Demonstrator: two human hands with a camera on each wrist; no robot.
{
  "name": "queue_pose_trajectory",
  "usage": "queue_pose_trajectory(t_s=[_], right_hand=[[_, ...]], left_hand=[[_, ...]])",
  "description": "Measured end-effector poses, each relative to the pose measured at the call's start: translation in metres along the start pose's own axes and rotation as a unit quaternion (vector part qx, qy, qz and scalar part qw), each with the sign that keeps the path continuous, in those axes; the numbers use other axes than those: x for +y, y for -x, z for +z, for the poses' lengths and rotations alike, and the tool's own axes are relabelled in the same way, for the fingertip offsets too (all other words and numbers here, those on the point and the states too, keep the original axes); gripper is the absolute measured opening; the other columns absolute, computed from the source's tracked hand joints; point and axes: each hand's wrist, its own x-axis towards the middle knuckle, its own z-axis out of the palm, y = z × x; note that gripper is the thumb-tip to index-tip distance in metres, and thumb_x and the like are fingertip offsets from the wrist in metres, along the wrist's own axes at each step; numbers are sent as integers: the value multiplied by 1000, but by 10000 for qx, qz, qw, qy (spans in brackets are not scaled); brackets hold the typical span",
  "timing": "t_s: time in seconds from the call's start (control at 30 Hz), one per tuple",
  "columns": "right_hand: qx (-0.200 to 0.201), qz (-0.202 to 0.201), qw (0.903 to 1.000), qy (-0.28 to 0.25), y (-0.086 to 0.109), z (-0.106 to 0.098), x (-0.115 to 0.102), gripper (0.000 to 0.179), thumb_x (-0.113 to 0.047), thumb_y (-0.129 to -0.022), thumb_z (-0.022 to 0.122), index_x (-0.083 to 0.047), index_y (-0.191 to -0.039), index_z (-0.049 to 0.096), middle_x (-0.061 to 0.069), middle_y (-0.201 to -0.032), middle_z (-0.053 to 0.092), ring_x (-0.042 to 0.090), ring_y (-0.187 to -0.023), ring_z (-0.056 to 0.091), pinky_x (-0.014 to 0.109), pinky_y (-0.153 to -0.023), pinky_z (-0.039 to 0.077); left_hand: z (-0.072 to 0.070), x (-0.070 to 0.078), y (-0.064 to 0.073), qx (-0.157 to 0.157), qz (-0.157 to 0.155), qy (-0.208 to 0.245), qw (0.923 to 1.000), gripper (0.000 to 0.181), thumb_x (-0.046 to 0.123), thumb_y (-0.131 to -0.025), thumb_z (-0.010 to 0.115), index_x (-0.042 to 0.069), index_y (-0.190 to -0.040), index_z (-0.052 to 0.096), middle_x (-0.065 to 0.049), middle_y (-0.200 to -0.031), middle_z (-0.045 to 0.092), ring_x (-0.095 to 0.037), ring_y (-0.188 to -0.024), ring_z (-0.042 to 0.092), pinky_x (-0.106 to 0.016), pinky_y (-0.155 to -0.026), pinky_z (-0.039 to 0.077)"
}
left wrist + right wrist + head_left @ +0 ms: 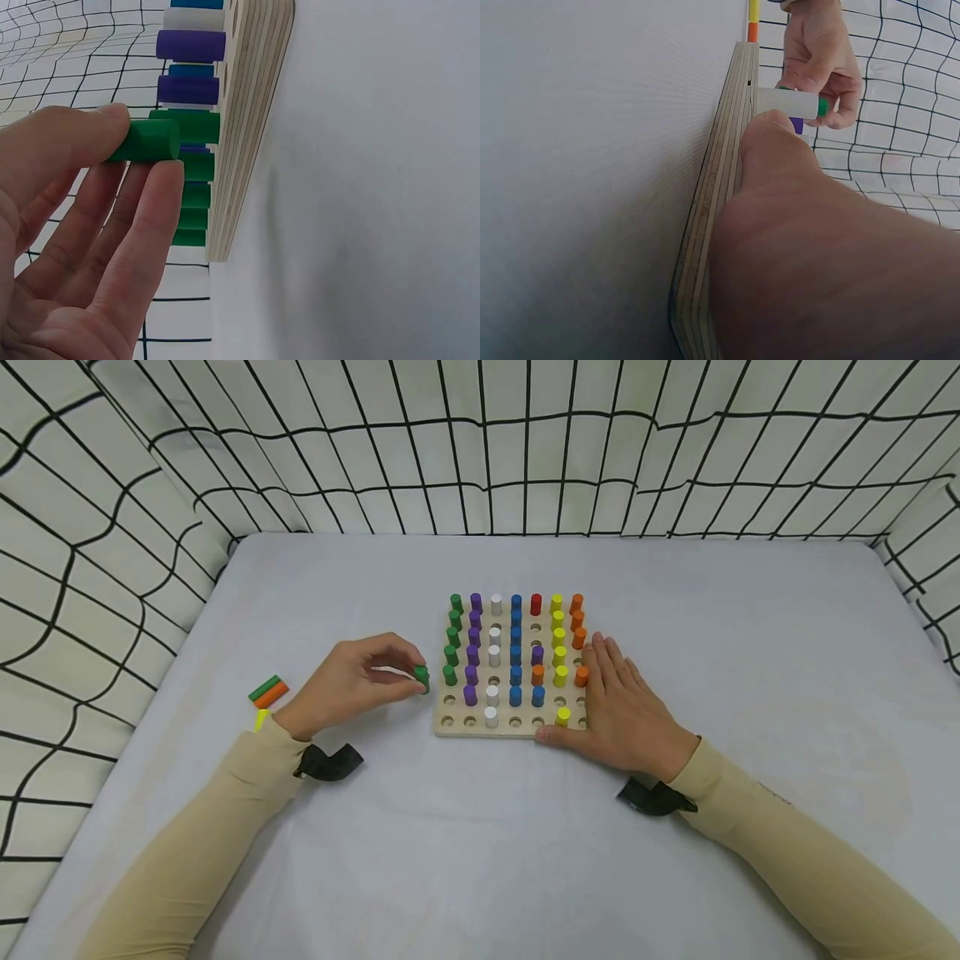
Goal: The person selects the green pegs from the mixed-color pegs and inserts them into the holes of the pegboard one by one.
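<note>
Between thumb and fingers my left hand pinches a green peg, just left of the wooden pegboard. The board stands in rows of holes filled with coloured pegs: a green column at its left edge, then purple, white and blue, a mixed column, yellow and orange. Several holes in the front rows show bare. My right hand lies with straight fingers along the board's right edge, its thumb at the front edge near a yellow peg. In the right wrist view that thumb overlaps the board's edge, close to a white peg.
Left of my left hand, a loose green peg and an orange peg lie side by side on the white table. A yellow peg shows partly behind the wrist. Black-lined white netting surrounds the table.
</note>
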Motion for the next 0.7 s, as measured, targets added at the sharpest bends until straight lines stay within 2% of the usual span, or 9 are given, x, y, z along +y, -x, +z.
queue_pose_trajectory(t_s=[0.3,0.5,0.7], right_hand=[[-40,17,10000,7,0,1,0,138,-91,-80,52,2,-163,-7,21,-174,-9,41,-164,-4,61,-132,10],[-30,6,10000,28,0,1,1,138,-91,-80,51,2,-163,-8,21,-174,-10,41,-164,-5,61,-132,9],[-12,-7,10000,40,-1,2,1,138,-92,-80,51,1,-163,-8,21,-174,-10,41,-164,-5,61,-132,9]], left_hand=[[7,-1,-2,-111,239,52,9996,30,5,-86,83,10,-112,69,-5,-111,72,-9,-105,73,-22,-90,62],[11,-2,-4,-214,389,126,9989,30,4,-86,83,9,-113,70,-6,-112,73,-10,-105,73,-24,-90,62],[14,-2,-6,-253,376,210,9988,28,4,-85,84,10,-109,71,-6,-111,73,-8,-103,73,-25,-89,63]])
